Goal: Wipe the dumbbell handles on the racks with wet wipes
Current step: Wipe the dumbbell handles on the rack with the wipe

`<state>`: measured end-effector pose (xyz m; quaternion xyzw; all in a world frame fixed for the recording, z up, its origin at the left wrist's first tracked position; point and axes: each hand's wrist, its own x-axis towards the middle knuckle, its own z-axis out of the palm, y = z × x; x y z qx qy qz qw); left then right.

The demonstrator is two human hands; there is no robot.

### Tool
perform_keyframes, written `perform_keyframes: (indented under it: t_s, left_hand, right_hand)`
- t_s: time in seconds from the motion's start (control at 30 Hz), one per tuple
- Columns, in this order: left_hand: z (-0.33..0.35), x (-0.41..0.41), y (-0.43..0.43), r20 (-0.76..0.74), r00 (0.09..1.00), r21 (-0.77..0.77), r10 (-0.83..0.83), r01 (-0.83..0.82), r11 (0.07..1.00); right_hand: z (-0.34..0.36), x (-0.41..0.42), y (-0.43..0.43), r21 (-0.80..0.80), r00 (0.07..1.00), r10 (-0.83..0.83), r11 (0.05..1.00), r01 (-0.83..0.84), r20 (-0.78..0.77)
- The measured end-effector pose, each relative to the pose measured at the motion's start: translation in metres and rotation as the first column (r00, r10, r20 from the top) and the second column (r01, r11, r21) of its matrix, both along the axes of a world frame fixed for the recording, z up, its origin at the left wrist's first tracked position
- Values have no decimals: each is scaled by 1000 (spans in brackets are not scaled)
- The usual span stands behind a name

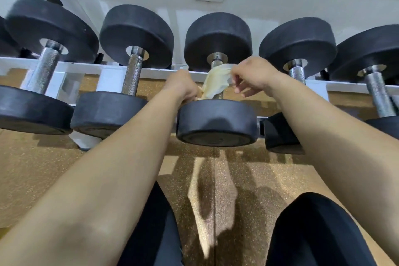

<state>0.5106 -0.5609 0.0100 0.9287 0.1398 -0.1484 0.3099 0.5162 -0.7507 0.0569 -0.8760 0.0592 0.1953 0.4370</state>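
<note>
Wiping is in hand on the middle dumbbell handle (pixel 217 64), with the wet wipe (pixel 216 82) draped over it between the two sets of fingers. The left hand (pixel 183 86) curls round the wipe's lower end. The right hand (pixel 252 75) pinches its upper corner, spare fingers loose below. The next move likely calls for alternate pulls to rub the knurling, then the neighbouring handle (pixel 297 73) beyond the right fingers.
</note>
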Motion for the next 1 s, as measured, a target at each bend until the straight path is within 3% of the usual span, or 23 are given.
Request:
perform_keyframes:
  t_s: [0.07,0.13,0.17,0.23,0.3,0.37,0.43,0.47,0.53,0.67,0.7,0.83,0.9,1.0]
  left_hand:
    - [3,-10,0,42,999,-54,-4,6,999]
    - [9,-15,3,126,981,-305,151,-106,946]
    - [13,-16,5,145,962,-457,233,-144,878]
    - [24,-21,8,170,932,-664,319,-131,736]
    - [39,-33,6,171,927,-791,333,-72,608]
    - [52,-42,3,65,949,-904,310,-76,421]
    - [61,-48,6,-99,985,-968,144,-129,216]
    - [65,-51,10,-137,989,-976,51,-144,165]
    - [67,-49,17,-169,986,-965,9,-167,202]
    - [61,-43,15,-5,994,-859,107,-59,509]
    - [60,-42,14,22,988,-836,150,-64,546]
    - [64,-40,14,34,949,-909,313,-101,404]
    - [58,-37,12,85,918,-879,388,-114,463]
    - [43,-31,5,205,839,-735,504,-209,646]
  right_hand:
    - [9,-7,3,51,993,-4,999,-3,119]
    - [13,-13,6,185,983,-64,982,31,172]
    - [14,-14,6,318,984,-118,946,69,135]
    - [15,-17,5,616,988,-150,774,146,-46]
    - [14,-23,4,745,982,-55,644,171,-178]
    - [13,-28,6,744,988,1,658,118,-158]
    - [11,-30,10,725,993,-59,679,116,-104]
    - [10,-30,12,714,990,-104,686,141,-96]
    - [9,-28,11,681,986,-144,714,162,-84]
    - [11,-27,11,604,986,-149,779,165,-77]
    - [14,-28,10,576,985,-149,800,169,-82]
    - [14,-28,9,513,984,-114,842,168,-134]
    - [10,-26,11,543,983,-118,821,176,-139]
    - [7,-22,11,624,983,-145,760,183,-112]
